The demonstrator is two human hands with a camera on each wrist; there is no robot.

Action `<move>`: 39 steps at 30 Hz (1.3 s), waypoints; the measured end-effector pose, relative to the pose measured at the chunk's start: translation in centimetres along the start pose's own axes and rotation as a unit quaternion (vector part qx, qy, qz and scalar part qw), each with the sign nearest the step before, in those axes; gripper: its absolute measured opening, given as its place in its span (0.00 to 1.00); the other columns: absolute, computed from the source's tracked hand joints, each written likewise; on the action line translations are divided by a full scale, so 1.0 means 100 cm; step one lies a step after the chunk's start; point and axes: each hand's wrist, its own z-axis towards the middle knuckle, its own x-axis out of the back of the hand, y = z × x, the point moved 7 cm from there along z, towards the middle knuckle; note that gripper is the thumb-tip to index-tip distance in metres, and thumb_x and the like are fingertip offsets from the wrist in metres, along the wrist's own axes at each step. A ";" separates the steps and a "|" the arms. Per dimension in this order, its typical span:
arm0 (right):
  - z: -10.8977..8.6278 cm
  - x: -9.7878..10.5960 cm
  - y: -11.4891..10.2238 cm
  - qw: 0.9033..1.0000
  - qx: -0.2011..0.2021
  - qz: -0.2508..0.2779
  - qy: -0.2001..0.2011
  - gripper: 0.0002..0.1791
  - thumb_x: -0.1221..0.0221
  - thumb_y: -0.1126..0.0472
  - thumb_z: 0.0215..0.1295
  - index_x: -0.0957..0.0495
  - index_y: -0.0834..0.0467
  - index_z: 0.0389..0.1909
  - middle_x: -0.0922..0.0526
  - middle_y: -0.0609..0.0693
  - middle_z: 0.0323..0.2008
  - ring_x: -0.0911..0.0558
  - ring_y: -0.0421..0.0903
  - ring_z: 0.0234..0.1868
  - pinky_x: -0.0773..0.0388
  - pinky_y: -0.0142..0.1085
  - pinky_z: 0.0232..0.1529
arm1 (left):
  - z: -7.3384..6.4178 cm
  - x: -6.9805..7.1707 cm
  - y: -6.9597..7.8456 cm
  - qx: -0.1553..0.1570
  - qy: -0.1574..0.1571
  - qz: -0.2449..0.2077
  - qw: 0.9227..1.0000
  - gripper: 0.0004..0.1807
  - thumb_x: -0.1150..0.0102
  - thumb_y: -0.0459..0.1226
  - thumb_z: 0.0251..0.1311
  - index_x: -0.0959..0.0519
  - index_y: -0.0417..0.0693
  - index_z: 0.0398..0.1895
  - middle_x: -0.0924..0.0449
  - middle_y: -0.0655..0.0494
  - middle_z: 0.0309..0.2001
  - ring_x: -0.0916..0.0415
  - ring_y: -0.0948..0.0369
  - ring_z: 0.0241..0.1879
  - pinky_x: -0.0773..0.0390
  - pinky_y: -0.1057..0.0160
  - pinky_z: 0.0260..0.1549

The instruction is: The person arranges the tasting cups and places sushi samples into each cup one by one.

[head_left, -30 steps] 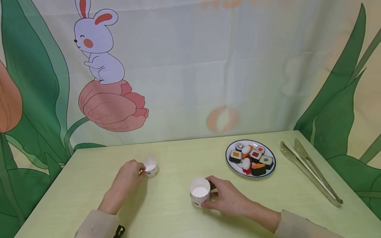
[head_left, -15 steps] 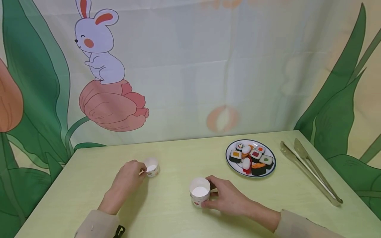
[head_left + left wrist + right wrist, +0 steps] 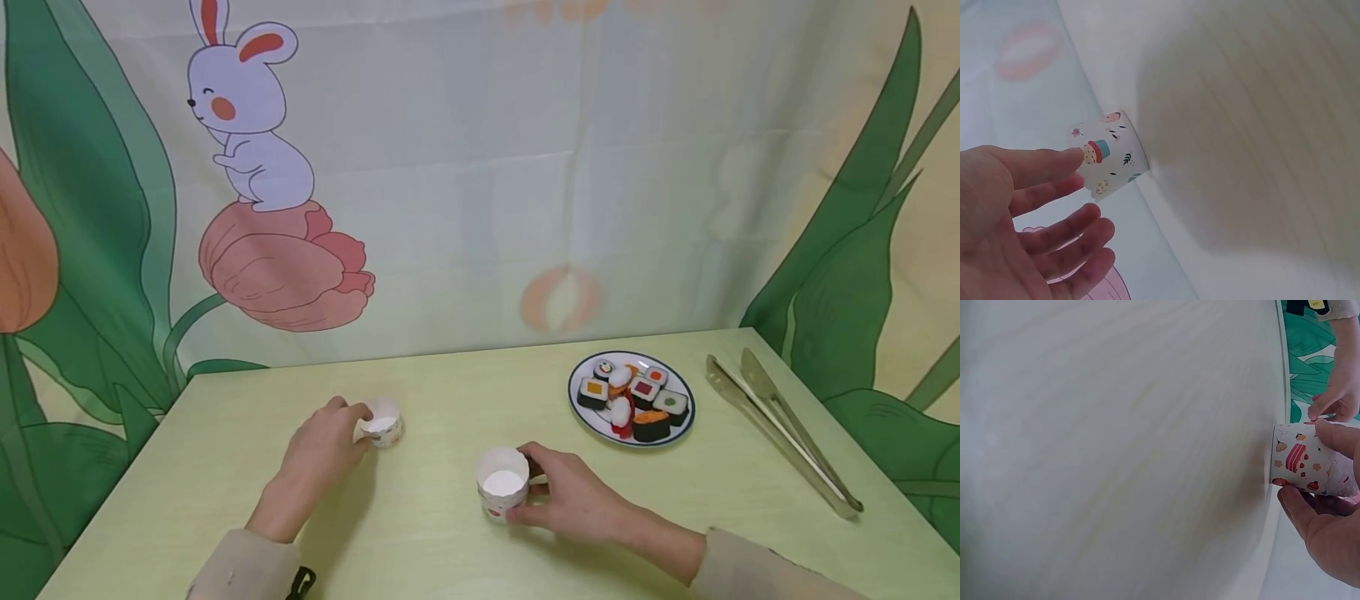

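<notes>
On my head cam: L hand (image 3: pixel 324 442) pinches the L cup (image 3: pixel 386 432) btw thumb & index; L cup = small paper, upright on the tbl (image 3: pixel 435 533). White inside, pale floor visible. L wrist cam gives me the thumb flat on the outer wall, cupcake print under the tip, other fingers loosely bent, off the paper.

R hand (image 3: pixel 566 492) grips the R cup (image 3: pixel 501 497) from its R side, thumb on near wall, fingers on far side. Also paper, upright on tbl, white wall & floor inside; R wrist cam gets me a red cake-slice print. Cups apart, R cup nearer me.

Beyond R hand: plate (image 3: pixel 583 419), oval, white w/ blue rim, holding sushi pcs (image 3: pixel 633 400) grouped close, some rolls dark-wrapped w/ coloured centres. Metal tongs (image 3: pixel 787 448) lie R of plate, arms spread. Rabbit-print cloth (image 3: pixel 465 200) behind tbl.
</notes>
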 end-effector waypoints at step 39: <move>-0.001 0.000 -0.001 1.000 0.005 -0.003 0.004 0.32 0.24 0.60 0.57 0.26 0.62 0.59 0.18 0.52 0.53 0.17 0.50 0.55 0.20 0.41 0.55 | -0.030 0.011 0.113 -0.285 0.004 -0.068 0.956 0.17 0.30 0.32 0.63 0.20 0.46 0.55 0.21 0.58 0.40 0.20 0.57 0.40 0.20 0.59 0.39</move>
